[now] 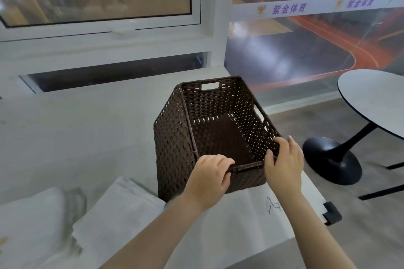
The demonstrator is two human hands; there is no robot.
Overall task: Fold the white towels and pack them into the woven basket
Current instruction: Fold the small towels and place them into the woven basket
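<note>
**Both hands on the near rim of the woven basket**

White counter [229, 225] beneath a white-framed window [105, 28] carries everything shown; a glass wall to the right looks onto a blurred sports court. Woven basket [209, 137]: dark brown, rectangular, open-topped, standing on the counter near its right end and tilted so that its mouth faces the viewer. Its inside holds nothing; a cut-out handle shows in the far wall and another in the right wall. Left hand [209, 179]: its grip is closed on the near rim, fingers curled over the edge into the handle opening there. Right hand [284, 166]: gripping the near right corner of the basket, thumb on the near rim and fingers wrapped round the right wall. Both forearms are bare and reach in from the bottom of the view.

White towels [118, 209]: a folded stack lies on the counter just left of the basket's lower left corner, close to it but whether touching cannot be told. A second, softer heap of white towels [37, 220] lies further left, blurred at the frame edge. A dark scribble [272, 205] marks the counter just in front of the basket, beside the right wrist. A black clamp-like fitting [331, 213] sits at the counter's right edge. Beyond it, on the grey floor, stands a round table [376, 98] with a pale top and a black pedestal base.
</note>
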